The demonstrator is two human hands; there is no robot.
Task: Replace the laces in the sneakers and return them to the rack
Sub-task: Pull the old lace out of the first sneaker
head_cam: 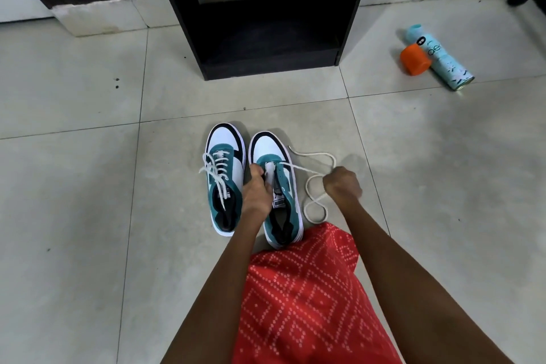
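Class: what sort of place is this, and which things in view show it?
Probably a room in a home: a tiled floor, a black shoe rack standing on it, and a spray can lying on the tiles.

Bare floor (pixel 266 103) lies open from the left sneaker (pixel 226 139) and right sneaker (pixel 270 148) to the black rack (pixel 266 62). A loose white lace (pixel 313 154) loops just right of them; a spray can (pixel 440 56) and orange cap (pixel 413 60) lie well apart, far right.
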